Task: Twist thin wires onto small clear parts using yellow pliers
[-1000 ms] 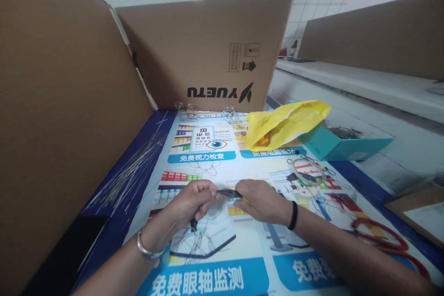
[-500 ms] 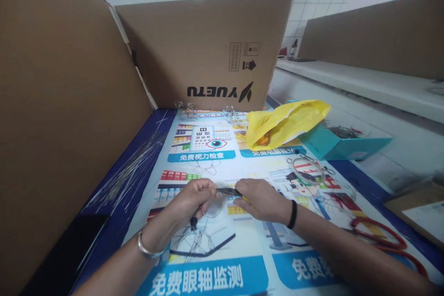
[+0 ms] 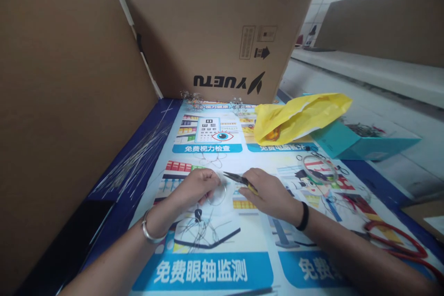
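My left hand (image 3: 201,187) pinches a thin wire ring (image 3: 225,190), whose loop shows to the right of the fingers. In my right hand (image 3: 267,194) are needle-nose pliers (image 3: 236,177) with yellow handles. Their dark jaws point left toward the left fingers and stand a little apart from the wire. Below the left hand, a bundle of thin wires (image 3: 197,231) with a black piece (image 3: 198,215) at its top lies on the printed sheet (image 3: 255,236). The far side of the wire ring is partly hidden by the left fingers.
Straight wires (image 3: 137,162) lie along the left. A yellow bag (image 3: 301,118) and a teal box (image 3: 374,145) of wire pieces stand at the back right. Nearer are a wire coil (image 3: 321,169) and a red cord (image 3: 398,243). Cardboard (image 3: 215,32) walls the back and left.
The pliers have come away from the wire at my left fingers and moved slightly right. More of the wire ring shows now. The whole view has shifted a little.
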### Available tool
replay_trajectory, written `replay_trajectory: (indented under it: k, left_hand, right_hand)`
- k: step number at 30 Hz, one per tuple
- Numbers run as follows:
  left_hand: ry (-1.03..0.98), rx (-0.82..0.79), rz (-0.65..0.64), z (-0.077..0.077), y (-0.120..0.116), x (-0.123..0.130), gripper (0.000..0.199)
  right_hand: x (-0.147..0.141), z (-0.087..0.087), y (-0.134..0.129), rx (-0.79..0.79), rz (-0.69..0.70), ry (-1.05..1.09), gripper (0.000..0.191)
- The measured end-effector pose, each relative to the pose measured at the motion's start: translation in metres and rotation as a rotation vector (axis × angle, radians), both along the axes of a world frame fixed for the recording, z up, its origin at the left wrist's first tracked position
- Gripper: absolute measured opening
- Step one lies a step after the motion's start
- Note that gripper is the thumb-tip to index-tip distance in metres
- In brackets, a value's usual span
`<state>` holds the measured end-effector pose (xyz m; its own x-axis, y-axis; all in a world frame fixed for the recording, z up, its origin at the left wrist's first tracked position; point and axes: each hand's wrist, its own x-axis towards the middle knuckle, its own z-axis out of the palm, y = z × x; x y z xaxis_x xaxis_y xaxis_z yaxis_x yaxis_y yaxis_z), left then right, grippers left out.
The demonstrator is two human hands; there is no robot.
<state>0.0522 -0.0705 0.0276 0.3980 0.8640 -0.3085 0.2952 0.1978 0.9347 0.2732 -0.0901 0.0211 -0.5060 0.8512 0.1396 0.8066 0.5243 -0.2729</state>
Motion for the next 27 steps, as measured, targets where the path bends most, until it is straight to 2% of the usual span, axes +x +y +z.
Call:
replay_trajectory:
  k: [6, 14, 20, 27]
  left_hand:
    - [0.062, 0.062, -0.034, -0.0066, -0.0037, 0.0046, 0.013]
    - [0.034, 0.084, -0.114, -0.0043, -0.0075, 0.0075, 0.016]
    - [0.064, 0.092, -0.058, -0.0090, -0.0067, 0.0073, 0.014]
    - [0.067, 0.128, -0.071, -0.0077, -0.0079, 0.0077, 0.014]
  right_hand:
    - [-0.0057, 0.0008, -0.0034, 0.077, 0.028, -0.043, 0.025]
    - [-0.0015, -0.0020, -0.0016, 0.004, -0.099, -0.004, 0.029]
    - [-0.0002, 0.0004, -0.0014, 0.065, 0.039, -0.007, 0.029]
    - [-0.0031, -0.0045, -0.0041, 0.037, -0.019, -0.076, 0.030]
